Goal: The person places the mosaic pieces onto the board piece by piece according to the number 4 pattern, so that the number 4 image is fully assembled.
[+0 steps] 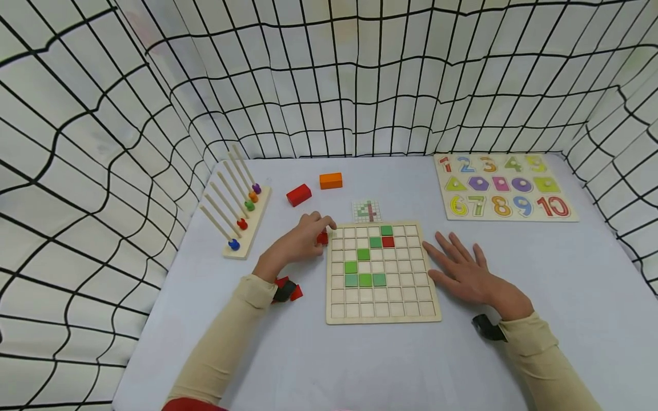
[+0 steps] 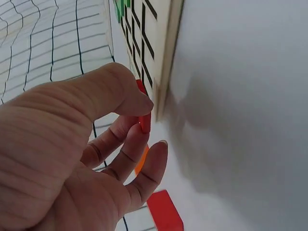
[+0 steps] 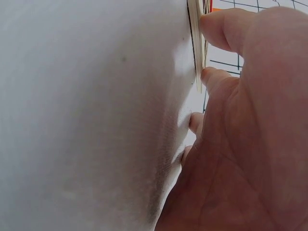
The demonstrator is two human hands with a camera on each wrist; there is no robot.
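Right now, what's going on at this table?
A person's left hand pinches a red tile by the left edge of the board. The right hand touches the opposite edge, fingers spread. Seven green tiles and one red one sit on the board; loose red tiles lie near the left wrist. A small card lies just beyond the board.

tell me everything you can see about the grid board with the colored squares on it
The grid board is a pale, thin, near-square panel that looks wooden, with a plain rim and seven rows of seven whitish cells. Seven cells hold green tiles and one a red tile. It lies flat on the white table. The fingers of the right hand touch its right edge; by its left edge, the left hand pinches another red piece.
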